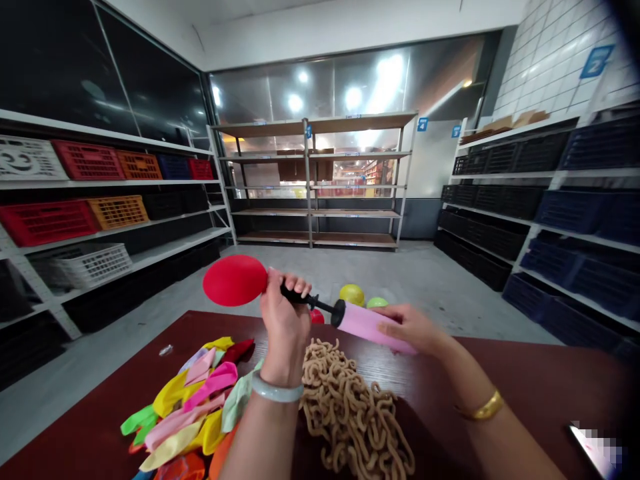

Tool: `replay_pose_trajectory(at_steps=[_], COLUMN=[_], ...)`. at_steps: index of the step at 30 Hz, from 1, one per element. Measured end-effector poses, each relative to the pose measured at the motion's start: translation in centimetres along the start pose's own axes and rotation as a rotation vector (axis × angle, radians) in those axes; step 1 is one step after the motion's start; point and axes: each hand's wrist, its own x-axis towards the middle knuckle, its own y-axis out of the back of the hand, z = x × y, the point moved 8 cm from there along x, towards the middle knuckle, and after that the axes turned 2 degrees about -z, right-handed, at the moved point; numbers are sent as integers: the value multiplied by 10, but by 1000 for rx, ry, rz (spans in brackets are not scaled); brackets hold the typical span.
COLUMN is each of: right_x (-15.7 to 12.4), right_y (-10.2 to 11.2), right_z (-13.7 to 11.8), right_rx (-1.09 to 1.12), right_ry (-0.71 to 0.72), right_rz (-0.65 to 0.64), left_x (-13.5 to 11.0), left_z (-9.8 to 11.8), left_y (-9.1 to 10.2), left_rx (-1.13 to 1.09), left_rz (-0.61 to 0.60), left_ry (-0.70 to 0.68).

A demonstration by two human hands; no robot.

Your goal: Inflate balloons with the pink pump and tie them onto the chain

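The left hand [284, 313] is closed around the black end of a pump [367, 325], with one inflated red balloon [235, 281] just beside its thumb, pointing away to the left; the fingers hide whether the neck is fitted on the pump. The right hand [413, 327] is curled round the pump's pink barrel, so the single pump lies tilted between both hands, a thin black rod showing in the middle. One pale bangle [277, 387] circles the left wrist, one gold bracelet [481, 407] the right. Below the hands, on the dark red table [450, 400], are a heap of tan cord-like strands [345, 407] and, left of it, a pile of limp balloons [200, 393], too overlapped to count. One phone-like device [597, 448] lies at the right, its screen pixelated. Past the table's far edge show three round balloons: one yellow [352, 295], one green [377, 303], one red [317, 317]. Farther off, a two-bay rack [310, 183] has five levels; blue signs read "4" [423, 125] and "2" [597, 61], smaller labels being illegible. Five crates [95, 160] line the left shelving's upper level.
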Motion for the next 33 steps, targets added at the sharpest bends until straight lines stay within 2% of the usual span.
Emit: replay_pose_trajectory(at_steps=[2,5,9,12,16,18,23,25,27,29,33], right_x=[2,1,-5,-7,-7,-7,-19,-24,-26,-25,-13], right_y=[-13,-27,-31,-30,-20,-11,21,32,40,44,29], right_z=[-14,-33,-47,-49,-40,-30,-8,-3,0,-1,-17], right_rx=[55,128,141,135,84,76,9,6,-19,-99,-239], right_ry=[34,83,113,116,112,91,65,55,40,44,94], right_rz=[0,-3,23,15,-9,-28,-46,-44,-21,18,81], left_x=[-10,-16,-14,-15,-18,-18,-5,2,8,11,3], left_z=[-6,2,18,19,17,24,65,73,66,47,-2], left_y=[-9,-21,-31,-34,-29,-27,-17,-8,2,10,8], left_rx=[35,69,101,141,151,163,226,230,214,185,146], left_rz=[-1,-45,-190,-266,-174,-122,-50,-8,25,49,32], left_ry=[2,-54,-57,-22,-62,-103,-264,-290,-260,-190,-60])
